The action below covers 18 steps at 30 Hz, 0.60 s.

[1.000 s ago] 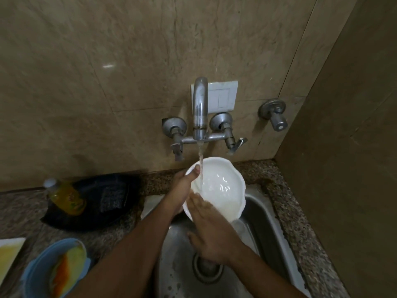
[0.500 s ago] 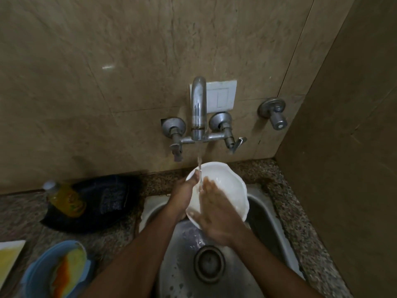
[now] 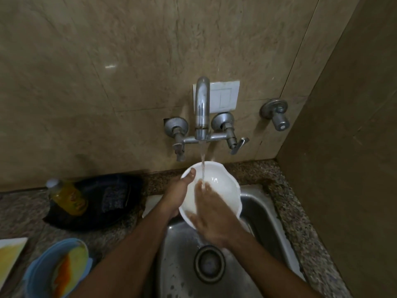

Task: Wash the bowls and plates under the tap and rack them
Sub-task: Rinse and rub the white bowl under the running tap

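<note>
Nearest, on the counter at the left, a blue bowl (image 3: pixel 40 274) smeared yellow and orange waited unwashed, beside a stained white plate (image 3: pixel 10 252). Over the sink (image 3: pixel 266 211), the right hand (image 3: pixel 211 220) lay with fingers straight inside the white bowl (image 3: pixel 223 190), rubbing it; the left hand (image 3: pixel 178 194) gripped its rim, thumb hooked over. Beyond, the tap (image 3: pixel 202 108) ran into it. No rack showed; likely most work remained

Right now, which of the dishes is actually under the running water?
The white bowl, held over the sink by the left hand. The blue bowl and the black pan sit on the counter to the left, away from the tap.
</note>
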Each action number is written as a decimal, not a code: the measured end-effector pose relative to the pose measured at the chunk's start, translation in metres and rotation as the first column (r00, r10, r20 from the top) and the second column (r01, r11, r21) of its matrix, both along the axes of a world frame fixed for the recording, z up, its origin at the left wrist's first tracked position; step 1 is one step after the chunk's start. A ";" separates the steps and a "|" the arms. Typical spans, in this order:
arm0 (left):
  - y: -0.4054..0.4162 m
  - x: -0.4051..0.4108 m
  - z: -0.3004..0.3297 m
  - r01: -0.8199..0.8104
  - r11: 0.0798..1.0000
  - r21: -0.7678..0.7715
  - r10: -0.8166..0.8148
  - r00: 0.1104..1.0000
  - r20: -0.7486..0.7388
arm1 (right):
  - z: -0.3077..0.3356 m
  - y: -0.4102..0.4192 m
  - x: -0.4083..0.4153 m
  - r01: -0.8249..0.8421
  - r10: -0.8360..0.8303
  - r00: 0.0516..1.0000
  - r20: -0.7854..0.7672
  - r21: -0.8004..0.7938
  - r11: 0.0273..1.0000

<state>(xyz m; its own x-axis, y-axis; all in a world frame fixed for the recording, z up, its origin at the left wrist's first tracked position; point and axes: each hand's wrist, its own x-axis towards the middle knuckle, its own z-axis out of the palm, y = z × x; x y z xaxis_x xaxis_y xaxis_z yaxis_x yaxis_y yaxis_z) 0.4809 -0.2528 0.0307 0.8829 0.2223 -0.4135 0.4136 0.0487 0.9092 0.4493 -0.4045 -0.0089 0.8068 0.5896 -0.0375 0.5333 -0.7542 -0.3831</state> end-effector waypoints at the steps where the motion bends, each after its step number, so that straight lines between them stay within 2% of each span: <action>1: 0.002 -0.002 0.003 -0.005 1.000 0.013 0.005 1.000 -0.001 | -0.003 -0.003 -0.006 -0.052 0.052 0.999 0.011 -0.019 0.998; 2: 0.005 -0.003 0.000 -0.005 1.000 0.025 0.005 1.000 0.001 | -0.009 -0.009 -0.009 -0.066 0.067 0.998 0.019 -0.037 0.997; 5: 0.004 -0.006 0.001 -0.012 0.998 0.063 0.013 1.000 -0.015 | -0.010 -0.016 0.002 0.045 -0.046 0.999 -0.013 -0.064 0.997; 7: 0.003 -0.006 0.004 0.007 0.997 0.077 -0.004 0.999 -0.044 | -0.009 -0.009 -0.001 -0.034 0.031 0.998 -0.049 -0.043 0.999; 10: 0.009 -0.007 0.005 0.050 0.992 0.118 -0.040 0.996 -0.084 | -0.010 -0.019 0.000 -0.137 0.139 0.990 0.031 -0.052 0.989; 12: 0.010 -0.004 0.008 0.067 0.984 0.166 -0.053 0.994 -0.092 | -0.015 -0.024 0.015 -0.059 0.068 0.988 0.136 -0.069 0.996; 14: 0.009 0.002 0.013 0.099 0.969 0.225 -0.082 0.993 -0.085 | -0.017 -0.018 0.017 0.040 -0.033 0.984 0.176 -0.036 0.999; 18: 0.018 -0.002 0.009 0.167 0.941 0.294 -0.129 0.981 -0.144 | -0.022 -0.018 -0.012 -0.020 0.022 0.994 0.110 -0.022 1.000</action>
<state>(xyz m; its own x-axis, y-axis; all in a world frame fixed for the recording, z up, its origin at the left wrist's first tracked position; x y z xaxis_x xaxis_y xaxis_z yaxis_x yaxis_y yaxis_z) 0.4791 -0.2353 0.0393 0.8629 0.2249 -0.4526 0.5028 -0.2914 0.8138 0.4375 -0.4221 -0.0305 0.7940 0.6066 0.0389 0.5875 -0.7494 -0.3052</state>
